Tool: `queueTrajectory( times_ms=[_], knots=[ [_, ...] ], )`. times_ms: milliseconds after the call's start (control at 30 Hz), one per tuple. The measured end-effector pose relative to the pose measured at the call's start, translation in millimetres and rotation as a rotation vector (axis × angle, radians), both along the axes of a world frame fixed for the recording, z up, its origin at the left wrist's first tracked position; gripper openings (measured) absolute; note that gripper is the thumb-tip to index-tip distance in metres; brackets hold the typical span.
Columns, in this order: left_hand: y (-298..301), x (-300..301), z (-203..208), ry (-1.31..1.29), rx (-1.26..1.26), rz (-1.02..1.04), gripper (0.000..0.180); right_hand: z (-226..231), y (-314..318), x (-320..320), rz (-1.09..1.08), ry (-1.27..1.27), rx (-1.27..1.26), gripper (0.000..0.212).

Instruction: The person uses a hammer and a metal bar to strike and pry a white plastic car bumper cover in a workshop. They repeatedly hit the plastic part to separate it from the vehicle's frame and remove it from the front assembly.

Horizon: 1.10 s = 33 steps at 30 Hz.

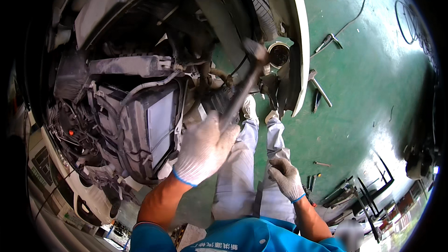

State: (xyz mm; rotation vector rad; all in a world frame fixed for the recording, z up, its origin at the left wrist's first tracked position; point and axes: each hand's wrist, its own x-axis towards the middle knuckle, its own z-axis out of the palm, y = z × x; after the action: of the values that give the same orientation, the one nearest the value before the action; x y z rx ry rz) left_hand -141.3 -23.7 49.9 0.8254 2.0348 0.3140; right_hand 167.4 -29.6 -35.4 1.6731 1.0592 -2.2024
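Note:
My left hand point(203, 147), in a white knit glove, is closed around the handle of a hammer point(241, 94). The hammer slants up and away over the front of a stripped-down vehicle, its head blurred by motion beside the fender panel point(298, 51). Over my right thigh is my right hand point(285, 177), also gloved, with dirt-darkened fingers. Those fingers are curled into a loose fist and nothing shows in them. Left of the hammer lies the open engine bay with the radiator assembly point(161, 126) and a dusty crossbar point(130, 66).
A round tin point(279, 55) stands inside the fender, near a tyre point(259, 2). Right of the fender, a second hammer point(322, 91) and a welding clamp with cable point(329, 42) lie on the green floor point(359, 98). Small tools point(313, 181) and dark removed parts point(373, 191) lie lower right.

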Motion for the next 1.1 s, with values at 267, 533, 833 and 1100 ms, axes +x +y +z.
queueTrajectory(
  times_ms=[267, 533, 833, 1100],
  knots=[
    [-22, -2, -24, 0.123, -0.040, -0.270, 0.033, -4, -8, 4, -0.007, -0.008, -0.032, 0.030],
    [-3, -9, -10, -0.032, 0.090, -0.048, 0.037, -9, -6, 13, -0.060, -0.023, -0.019, 0.031],
    [-5, -21, -12, 0.050, -0.151, -0.307, 0.036, -14, -8, 17, -0.057, -0.015, -0.014, 0.032],
    [-28, -13, -32, 0.111, 0.201, -0.031, 0.035, -9, -2, 20, -0.079, -0.047, -0.018, 0.035]
  ],
)
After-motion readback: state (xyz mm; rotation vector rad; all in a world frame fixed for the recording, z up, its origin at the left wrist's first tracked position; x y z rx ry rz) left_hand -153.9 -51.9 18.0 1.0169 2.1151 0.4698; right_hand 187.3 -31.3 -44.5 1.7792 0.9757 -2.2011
